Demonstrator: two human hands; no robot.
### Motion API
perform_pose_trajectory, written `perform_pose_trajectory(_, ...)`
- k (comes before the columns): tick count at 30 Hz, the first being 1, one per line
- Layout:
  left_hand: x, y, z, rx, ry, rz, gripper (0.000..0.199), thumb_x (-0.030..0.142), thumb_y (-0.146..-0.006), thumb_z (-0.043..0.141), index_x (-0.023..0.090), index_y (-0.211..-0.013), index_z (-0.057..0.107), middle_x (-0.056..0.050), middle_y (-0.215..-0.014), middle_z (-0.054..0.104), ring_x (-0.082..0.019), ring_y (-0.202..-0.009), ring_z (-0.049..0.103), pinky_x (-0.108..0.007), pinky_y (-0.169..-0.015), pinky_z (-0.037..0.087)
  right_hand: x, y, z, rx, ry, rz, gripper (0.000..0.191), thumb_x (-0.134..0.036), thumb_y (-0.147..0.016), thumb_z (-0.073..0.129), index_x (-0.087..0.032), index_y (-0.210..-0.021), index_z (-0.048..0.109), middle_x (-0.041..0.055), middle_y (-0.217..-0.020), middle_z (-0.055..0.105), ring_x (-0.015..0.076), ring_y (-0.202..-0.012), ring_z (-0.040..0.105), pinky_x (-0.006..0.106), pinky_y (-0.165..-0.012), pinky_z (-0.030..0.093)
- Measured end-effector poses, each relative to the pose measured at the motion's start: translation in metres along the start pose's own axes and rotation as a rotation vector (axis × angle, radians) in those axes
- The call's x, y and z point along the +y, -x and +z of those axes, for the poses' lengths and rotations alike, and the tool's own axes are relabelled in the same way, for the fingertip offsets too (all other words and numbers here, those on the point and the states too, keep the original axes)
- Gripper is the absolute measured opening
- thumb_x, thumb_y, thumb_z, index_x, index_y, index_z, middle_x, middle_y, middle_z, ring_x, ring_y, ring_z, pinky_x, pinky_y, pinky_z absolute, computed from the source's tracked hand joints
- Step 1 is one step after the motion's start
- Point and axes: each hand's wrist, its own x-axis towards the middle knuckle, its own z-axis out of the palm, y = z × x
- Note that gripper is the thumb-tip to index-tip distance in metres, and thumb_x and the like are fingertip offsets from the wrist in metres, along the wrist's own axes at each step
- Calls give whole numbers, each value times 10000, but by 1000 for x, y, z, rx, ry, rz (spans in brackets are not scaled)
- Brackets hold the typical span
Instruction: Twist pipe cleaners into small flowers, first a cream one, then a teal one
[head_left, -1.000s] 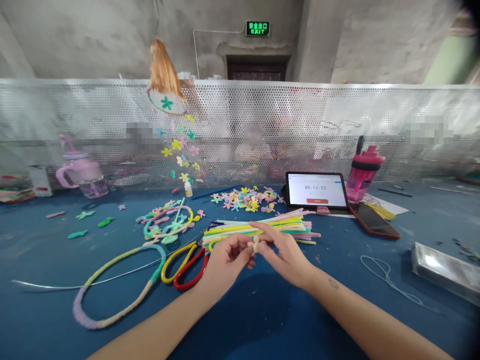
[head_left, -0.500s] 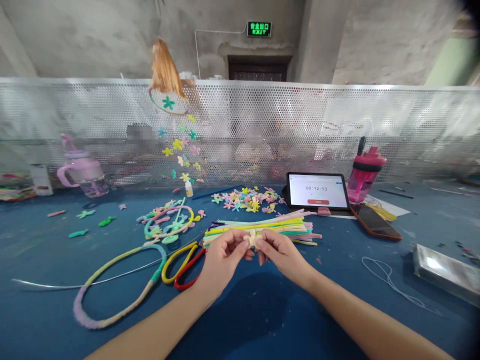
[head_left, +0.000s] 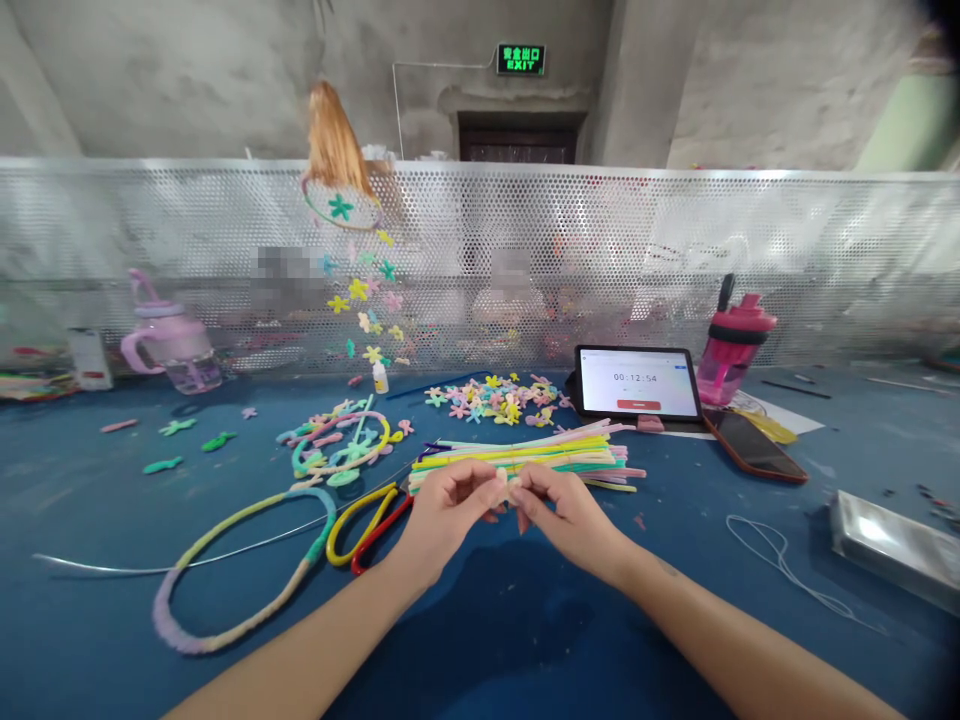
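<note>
A small cream fuzzy piece [head_left: 502, 477] is pinched between my left hand [head_left: 461, 505] and my right hand [head_left: 555, 505], mostly hidden by the fingertips. Both hands are closed around it, thumbs toward each other. Just behind them lies a bundle of pastel pipe cleaners [head_left: 570, 452]. Scissors with yellow and red handles [head_left: 364, 525] rest beside my left wrist. Farther left is a fuzzy multicoloured hoop [head_left: 176, 580] on the blue table [head_left: 525, 640]. Behind the bundle sits a pile of small fuzzy flowers [head_left: 495, 398].
A tablet [head_left: 636, 383], a phone [head_left: 754, 445] and a pink bottle [head_left: 735, 345] stand or lie at right, with a clear box [head_left: 892, 545] nearer. At left are a lilac cup [head_left: 176, 345] and a smaller ring [head_left: 345, 465]. A perforated screen [head_left: 465, 260] runs behind.
The fingertips have closed further over the cream piece, so less of its petal shape shows. The whole view has shifted slightly.
</note>
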Motion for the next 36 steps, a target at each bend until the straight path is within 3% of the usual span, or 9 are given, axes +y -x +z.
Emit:
perform_pose_trajectory(6, 0, -2, 0, 15, 27, -14, 203, 329, -764, 643, 126, -772, 635, -20, -678, 613, -120, -615, 550, -229, -611, 469, 4, -1, 0, -42, -123, 9, 348, -305, -955, 317, -178, -709, 528, 0, -625, 616, 119, -585, 531, 224, -588, 402)
perform_pose_trajectory(10, 0, -3, -1, 30, 30, -35, 230, 349, -733, 670, 125, -779, 642, -25, -685, 621, -128, -610, 552, -247, -619, 473, 4, -2, -2, 37, -120, 16, 263, -306, -919, 415, -176, -731, 545, -5, -634, 613, 120, -591, 534, 226, -585, 402)
perform_pose_trajectory(14, -2, -4, -1, 30, 25, -38, 250, 360, -696, 703, 123, -756, 651, -15, -666, 619, -129, -606, 564, -249, -627, 475, 1, -3, 0, 27, -179, 55, 205, -325, -867, 499, -176, -736, 550, -8, -617, 601, 124, -573, 556, 228, -562, 420)
perform_pose_trajectory(19, -4, -4, -4, 80, 139, -81, 366, 466, -798, 565, 113, -789, 662, -42, -664, 636, -152, -621, 593, -262, -611, 492, 3, -5, 2, 35, -317, 140, 228, -355, -834, 541, -173, -701, 506, -8, -587, 590, 122, -540, 561, 223, -524, 412)
perform_pose_trajectory(22, -4, -5, -6, 38, 156, -104, 373, 457, -812, 553, 108, -887, 663, -66, -735, 658, -162, -663, 612, -263, -621, 497, 7, -6, 3, 38, -362, 162, 246, -382, -828, 549, -174, -707, 501, -14, -575, 581, 116, -525, 555, 220, -516, 411)
perform_pose_trajectory(26, -2, -5, -5, -35, 93, -83, 286, 356, -704, 705, 128, -867, 643, -42, -741, 653, -169, -701, 619, -267, -650, 498, 10, -6, 4, 11, -345, 147, 280, -412, -842, 524, -172, -698, 517, -10, -578, 593, 112, -517, 546, 219, -512, 423)
perform_pose_trajectory(31, 2, -9, -8, 23, 73, -75, 273, 352, -709, 692, 117, -839, 646, -54, -726, 671, -168, -702, 622, -274, -689, 488, 15, -8, -4, 33, -291, 157, 420, -412, -941, 298, -148, -777, 580, 16, -539, 610, 110, -477, 517, 222, -506, 426)
perform_pose_trajectory(36, 5, -13, -16, 82, 54, -84, 269, 342, -698, 696, 116, -832, 636, -53, -722, 686, -163, -680, 628, -280, -691, 488, 11, -13, -22, 34, -210, 143, 327, -370, -918, 392, -154, -768, 586, 20, -552, 618, 127, -508, 529, 232, -522, 415)
